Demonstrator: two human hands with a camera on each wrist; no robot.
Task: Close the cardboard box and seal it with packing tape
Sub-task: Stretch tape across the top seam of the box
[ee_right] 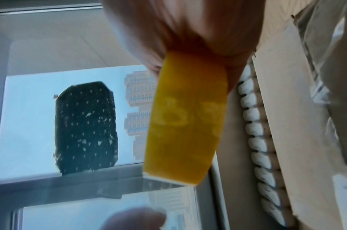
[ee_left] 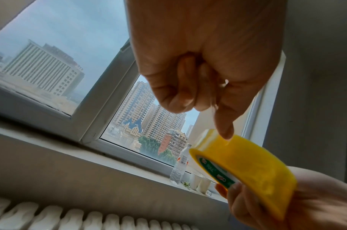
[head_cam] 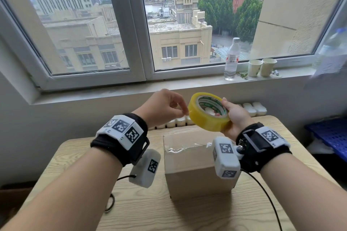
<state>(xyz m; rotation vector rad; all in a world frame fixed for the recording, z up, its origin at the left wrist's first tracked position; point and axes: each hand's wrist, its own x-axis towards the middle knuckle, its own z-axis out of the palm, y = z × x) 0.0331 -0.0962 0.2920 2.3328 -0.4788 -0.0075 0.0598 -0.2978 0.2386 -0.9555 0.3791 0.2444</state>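
Right hand [head_cam: 235, 116] grips the yellow packing tape roll [head_cam: 207, 113] — left hand [head_cam: 163, 106] curled, one fingertip [ee_left: 225, 132] touching its edge.

place: upper-floor room in a city, home or office unclear | evidence: wide window [head_cam: 90, 30] beyond the fingers overlooking rooftops and tower blocks | white radiator [head_cam: 251, 108] under the sill | water bottle [head_cam: 231, 60] and paper cups [head_cam: 262, 67] on windowsill [head_cam: 131, 88] | wood-grain table [head_cam: 187, 212] below the fingers
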